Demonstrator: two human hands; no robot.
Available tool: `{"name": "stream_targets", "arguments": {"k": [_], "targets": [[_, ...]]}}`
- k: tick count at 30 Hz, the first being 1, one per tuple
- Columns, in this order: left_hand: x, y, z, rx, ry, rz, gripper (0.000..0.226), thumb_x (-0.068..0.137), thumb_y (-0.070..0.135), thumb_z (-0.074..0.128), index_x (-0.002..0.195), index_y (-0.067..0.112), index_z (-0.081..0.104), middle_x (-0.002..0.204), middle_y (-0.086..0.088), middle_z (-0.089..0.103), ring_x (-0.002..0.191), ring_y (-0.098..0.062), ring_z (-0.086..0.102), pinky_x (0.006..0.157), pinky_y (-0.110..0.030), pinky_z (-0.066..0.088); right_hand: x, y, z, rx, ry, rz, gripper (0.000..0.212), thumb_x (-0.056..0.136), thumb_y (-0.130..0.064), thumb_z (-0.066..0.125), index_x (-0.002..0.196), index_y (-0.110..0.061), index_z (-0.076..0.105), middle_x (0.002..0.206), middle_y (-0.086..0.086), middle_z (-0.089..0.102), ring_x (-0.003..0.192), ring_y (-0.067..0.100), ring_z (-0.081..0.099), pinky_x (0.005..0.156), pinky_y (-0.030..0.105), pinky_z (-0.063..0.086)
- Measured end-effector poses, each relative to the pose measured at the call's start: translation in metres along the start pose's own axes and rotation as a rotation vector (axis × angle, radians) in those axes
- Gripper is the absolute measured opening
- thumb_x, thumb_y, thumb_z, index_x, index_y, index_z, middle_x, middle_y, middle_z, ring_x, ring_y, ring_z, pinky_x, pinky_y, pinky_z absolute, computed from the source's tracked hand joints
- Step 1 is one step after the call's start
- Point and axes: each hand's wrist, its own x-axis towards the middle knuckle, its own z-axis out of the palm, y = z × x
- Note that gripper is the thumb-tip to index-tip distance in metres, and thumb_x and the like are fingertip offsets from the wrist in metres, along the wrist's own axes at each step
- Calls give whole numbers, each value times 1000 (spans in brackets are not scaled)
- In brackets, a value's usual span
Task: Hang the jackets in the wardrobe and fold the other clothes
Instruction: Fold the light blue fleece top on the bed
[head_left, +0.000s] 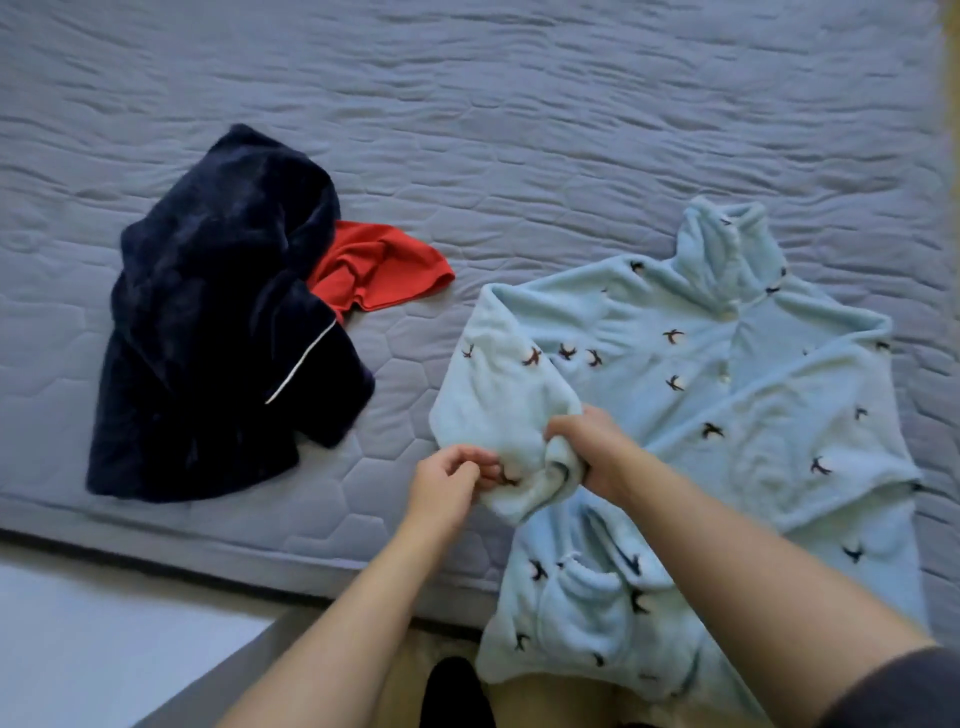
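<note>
Pale-blue fleece is bunched in your grasp: your left hand (449, 483) pinches the sleeve end of the bird-print jacket (727, 415), and your right hand (589, 449) curls round that sleeve just beside it. The jacket lies spread on the quilted bed (519, 130), its hem over the near edge. Farther left, a navy garment (223, 322) overlaps a red garment (382, 270).

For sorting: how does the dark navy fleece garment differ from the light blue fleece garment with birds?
The dark navy fleece garment lies crumpled, untouched; the light blue fleece garment lies spread, its sleeve gripped by left hand and right hand. Navy has white piping; blue bears birds. Both lie on the grey quilted bed.
</note>
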Motion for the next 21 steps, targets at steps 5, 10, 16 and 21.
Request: {"name": "stream_targets", "arguments": {"k": [5, 10, 16, 21], "targets": [[-12, 2, 86, -635, -117, -387, 28, 93, 40, 49, 90, 15, 62, 61, 1, 52, 68, -27, 63, 68, -31, 51, -44, 4, -127, 121, -217, 1, 27, 81, 10, 50, 100, -5, 61, 84, 13, 68, 73, 24, 66, 59, 32, 56], [-16, 11, 194, -690, -168, -243, 35, 91, 15, 55, 125, 9, 57, 115, -13, 66, 101, -29, 64, 84, -37, 54, -71, 33, -257, 249, -227, 5, 45, 65, 1, 57, 110, -1, 61, 95, 20, 68, 79, 29, 68, 64, 38, 59], [-23, -36, 252, -91, -232, -474, 14, 96, 22, 48, 83, 17, 53, 77, 0, 60, 69, -14, 55, 65, -29, 43, -53, 129, -356, -94, 125, 237, 34, 90, -1, 49, 121, -10, 57, 103, 15, 68, 91, 32, 65, 78, 45, 54], [21, -48, 227, -53, 20, -417, 9, 97, 22, 47, 94, 15, 51, 81, -1, 57, 69, -14, 55, 61, -31, 44, -11, 152, -342, -568, 365, 195, 48, 87, -12, 54, 133, -14, 40, 129, 13, 51, 100, 28, 52, 81, 35, 45]]}}
